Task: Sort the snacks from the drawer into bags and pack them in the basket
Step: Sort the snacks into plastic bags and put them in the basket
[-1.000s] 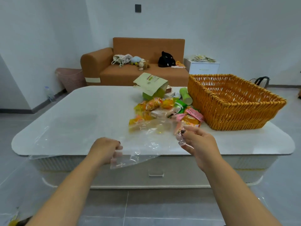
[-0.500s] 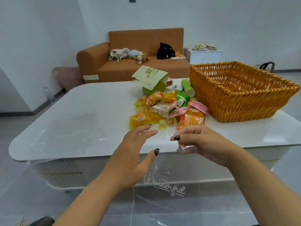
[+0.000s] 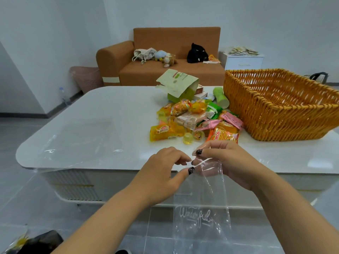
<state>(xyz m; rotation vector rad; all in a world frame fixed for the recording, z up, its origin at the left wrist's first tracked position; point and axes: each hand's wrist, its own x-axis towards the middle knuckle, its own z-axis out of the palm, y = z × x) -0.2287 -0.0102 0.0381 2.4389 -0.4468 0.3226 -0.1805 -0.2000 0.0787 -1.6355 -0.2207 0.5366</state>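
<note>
Hands meet in front of the table's near edge, and both pinch the top of a clear bag (image 3: 201, 215). The left hand (image 3: 161, 176) has its fingers curled, with the thumb and fingertips nipping the bag's top edge. The right hand (image 3: 225, 164) pinches the same edge just beside it, with the plastic caught between its thumb and fingers. The bag hangs down below the hands, in front of the table, and it has white writing on it.

Another clear plastic sheet (image 3: 80, 140) lies flat on the left part of the white table (image 3: 113, 107) and droops over the near edge.

Past the hands sits a pile of snacks (image 3: 194, 121) on the table: yellow, orange, pink and green packets, and a small yellow jelly cup (image 3: 188, 138) near the front. Behind the pile is a green box (image 3: 178, 87) with its flap up, and a green tube (image 3: 221, 97) lying on its side.

The woven basket (image 3: 275, 114) stands on the table to the right of the pile, close beside it.

Farther back is an orange sofa (image 3: 165, 52) with soft toys and a black bag on it. A white cabinet (image 3: 244, 62) stands to the right of the sofa, and a pink bin (image 3: 86, 79) stands to its left.
</note>
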